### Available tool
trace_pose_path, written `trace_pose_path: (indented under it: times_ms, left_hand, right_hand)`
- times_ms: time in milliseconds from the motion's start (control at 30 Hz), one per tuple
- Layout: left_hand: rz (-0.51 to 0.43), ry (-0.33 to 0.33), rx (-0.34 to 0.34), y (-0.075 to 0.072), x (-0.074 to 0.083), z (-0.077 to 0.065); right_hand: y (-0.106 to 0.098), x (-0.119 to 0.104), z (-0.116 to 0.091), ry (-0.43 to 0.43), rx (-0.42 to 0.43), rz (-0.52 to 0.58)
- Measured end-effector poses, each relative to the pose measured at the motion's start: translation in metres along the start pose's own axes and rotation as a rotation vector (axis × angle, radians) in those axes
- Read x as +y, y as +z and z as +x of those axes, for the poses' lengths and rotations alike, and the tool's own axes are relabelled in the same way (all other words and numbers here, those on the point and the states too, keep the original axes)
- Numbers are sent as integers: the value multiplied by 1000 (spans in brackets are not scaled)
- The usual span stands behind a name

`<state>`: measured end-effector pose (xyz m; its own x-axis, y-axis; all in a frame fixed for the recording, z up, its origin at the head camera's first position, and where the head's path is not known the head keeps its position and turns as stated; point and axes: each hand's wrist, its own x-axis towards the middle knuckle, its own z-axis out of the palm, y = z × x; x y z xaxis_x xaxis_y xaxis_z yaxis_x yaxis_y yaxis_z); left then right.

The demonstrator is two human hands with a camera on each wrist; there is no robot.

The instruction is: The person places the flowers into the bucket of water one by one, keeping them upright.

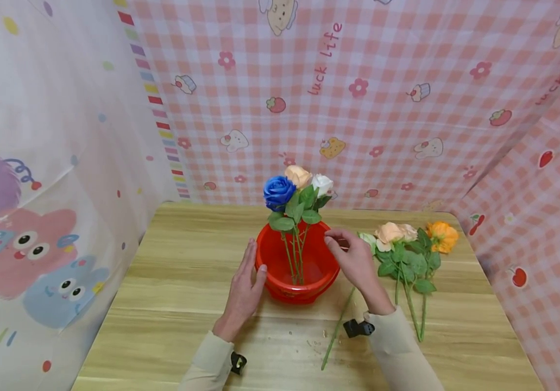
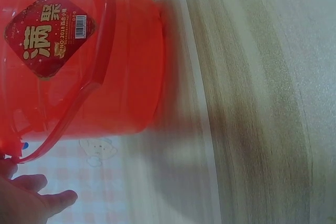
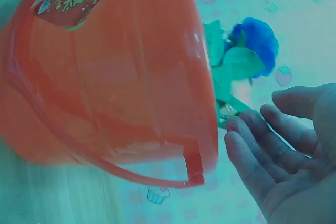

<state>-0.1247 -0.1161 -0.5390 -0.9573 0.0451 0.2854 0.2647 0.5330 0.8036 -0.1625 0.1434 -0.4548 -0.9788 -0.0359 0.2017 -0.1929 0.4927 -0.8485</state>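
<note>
A red plastic bucket (image 1: 291, 296) stands upright in the middle of the table. A blue rose (image 1: 280, 193), a peach rose (image 1: 298, 176) and a white rose (image 1: 322, 184) lean in it, their green stems reaching down inside. Beside the bucket's left wall is my left hand (image 1: 243, 293), its fingers extended and holding nothing. My right hand (image 1: 355, 263) is at the right rim with loosely bent fingers; the right wrist view shows nothing between them. Whether either hand touches the bucket is hard to tell. The bucket's handle (image 2: 100, 51) hangs down over its labelled side.
Right of the bucket lie peach roses (image 1: 391, 233), an orange flower (image 1: 442, 237) and a pale rose (image 1: 369, 241) partly behind my right hand. A long green stem (image 1: 335, 331) lies on the wooden table (image 1: 172, 304) near water drops. Patterned cloth (image 1: 309, 125) hangs behind.
</note>
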Motion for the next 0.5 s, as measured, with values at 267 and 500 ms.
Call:
trace_pose_path:
  times_ms: [267, 500]
  left_hand:
    - [-5, 2, 1, 0, -1, 0]
    - [-8, 5, 3, 1, -1, 0]
  right_hand:
    - [-15, 11, -20, 41, 103, 173]
    - [-18, 29, -31, 131, 179, 298]
